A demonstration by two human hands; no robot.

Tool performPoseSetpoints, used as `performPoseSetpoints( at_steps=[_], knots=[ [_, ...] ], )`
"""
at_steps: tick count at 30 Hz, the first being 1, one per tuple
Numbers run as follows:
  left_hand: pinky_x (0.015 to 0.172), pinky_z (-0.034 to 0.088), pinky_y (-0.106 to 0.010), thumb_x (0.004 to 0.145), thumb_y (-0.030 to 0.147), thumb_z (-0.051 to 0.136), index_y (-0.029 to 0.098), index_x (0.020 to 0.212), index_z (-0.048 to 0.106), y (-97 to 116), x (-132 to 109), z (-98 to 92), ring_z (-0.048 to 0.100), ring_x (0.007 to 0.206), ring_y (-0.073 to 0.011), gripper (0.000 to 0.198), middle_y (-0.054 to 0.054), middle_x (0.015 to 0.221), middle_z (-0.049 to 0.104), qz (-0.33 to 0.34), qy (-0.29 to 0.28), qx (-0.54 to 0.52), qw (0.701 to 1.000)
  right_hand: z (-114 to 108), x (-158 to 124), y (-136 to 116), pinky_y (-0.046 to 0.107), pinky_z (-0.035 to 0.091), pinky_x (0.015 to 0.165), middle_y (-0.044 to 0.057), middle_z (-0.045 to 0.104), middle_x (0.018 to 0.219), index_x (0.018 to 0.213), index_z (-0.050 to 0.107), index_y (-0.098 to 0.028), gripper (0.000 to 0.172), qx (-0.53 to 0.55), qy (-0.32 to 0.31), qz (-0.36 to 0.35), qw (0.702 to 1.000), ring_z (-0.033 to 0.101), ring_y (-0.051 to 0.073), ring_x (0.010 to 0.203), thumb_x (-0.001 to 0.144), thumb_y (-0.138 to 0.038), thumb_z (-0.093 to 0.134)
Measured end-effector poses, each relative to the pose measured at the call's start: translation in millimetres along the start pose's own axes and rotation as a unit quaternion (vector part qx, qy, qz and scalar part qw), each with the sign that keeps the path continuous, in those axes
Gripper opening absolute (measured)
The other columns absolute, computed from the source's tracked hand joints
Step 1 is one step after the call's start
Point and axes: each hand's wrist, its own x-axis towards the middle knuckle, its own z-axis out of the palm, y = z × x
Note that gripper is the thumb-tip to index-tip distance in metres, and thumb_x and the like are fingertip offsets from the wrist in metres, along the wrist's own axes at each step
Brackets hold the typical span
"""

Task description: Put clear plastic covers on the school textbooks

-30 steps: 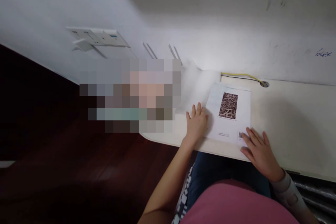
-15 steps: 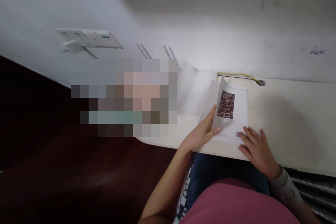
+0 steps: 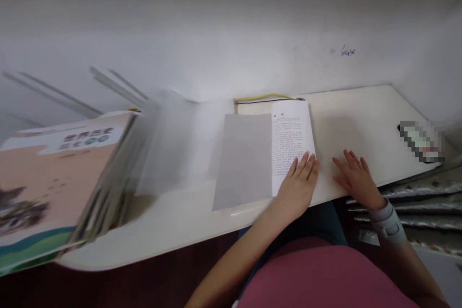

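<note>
A thin white book (image 3: 263, 154) lies open on the white desk (image 3: 361, 115), its grey inside cover turned to the left and a printed text page on the right. My left hand (image 3: 301, 180) rests flat on the lower part of the text page, fingers stretched out. My right hand (image 3: 355, 178) lies flat on the desk just right of the book, fingers spread, holding nothing. A grey brace (image 3: 388, 224) wraps that wrist.
A stack of books (image 3: 65, 178) with a peach and green cover fills the desk's left side, blurred by motion. A yellow cable (image 3: 263, 97) runs along the wall behind the open book. A small blurred object (image 3: 420, 139) lies at the desk's right end.
My left hand lifted the cover and turned it over to the left, opening the book, then came down on the page. The view swung right, bringing the book stack into sight.
</note>
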Motion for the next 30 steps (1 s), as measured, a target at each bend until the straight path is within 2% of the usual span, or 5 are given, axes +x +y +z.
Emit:
performPoseSetpoints(
  at_steps=[4,9,13,17,30],
  knots=[
    [0.105,0.019,-0.069,0.092,0.025,0.039,0.017,0.140,0.037,18.1,25.6,17.5,0.019,0.139,-0.0374,0.049,-0.012,0.146,0.038,-0.047,-0.018,0.065,0.997,5.0,-15.5,8.4,0.056,0.032,0.101,0.020,0.036,0.145,0.137,0.044,-0.027,0.055,-0.006,-0.027,-0.039,0.999,0.031,0.036,0.134,0.088,-0.050,0.048],
    [0.106,0.019,-0.065,0.093,0.048,0.032,0.012,0.142,0.034,26.4,35.8,36.8,0.022,0.138,-0.0380,0.060,-0.015,0.146,0.037,-0.088,-0.035,0.075,0.993,7.6,-17.5,7.4,0.056,0.031,0.101,0.021,0.037,0.144,0.137,0.044,-0.027,0.054,-0.025,-0.026,-0.057,0.998,0.034,0.036,0.132,0.088,-0.050,0.048],
    [0.109,0.018,-0.059,0.093,0.053,0.025,0.008,0.141,0.034,23.6,34.0,38.9,0.020,0.139,-0.0345,0.067,-0.017,0.148,0.033,-0.071,-0.088,0.057,0.992,5.6,-16.6,8.0,0.054,0.031,0.102,0.018,0.038,0.145,0.138,0.043,-0.023,0.054,-0.032,-0.031,-0.066,0.997,0.034,0.035,0.132,0.090,-0.047,0.046],
    [0.111,0.018,-0.054,0.095,0.049,0.022,0.008,0.142,0.033,22.3,37.3,39.9,0.017,0.140,-0.0319,0.063,-0.016,0.150,0.027,-0.058,-0.110,0.043,0.991,4.6,-16.8,9.0,0.053,0.030,0.103,0.017,0.037,0.145,0.138,0.042,-0.018,0.056,-0.029,-0.038,-0.066,0.997,0.032,0.034,0.134,0.091,-0.048,0.042],
    [0.111,0.023,-0.048,0.096,0.035,0.026,0.001,0.139,0.033,39.6,68.8,51.6,0.022,0.139,-0.0301,0.055,-0.023,0.148,0.028,-0.114,-0.066,0.039,0.991,8.2,-16.4,16.4,0.052,0.027,0.106,0.018,0.041,0.143,0.145,0.027,-0.011,0.070,0.066,-0.030,-0.055,0.996,0.031,0.031,0.135,0.091,-0.054,0.036]
  ],
)
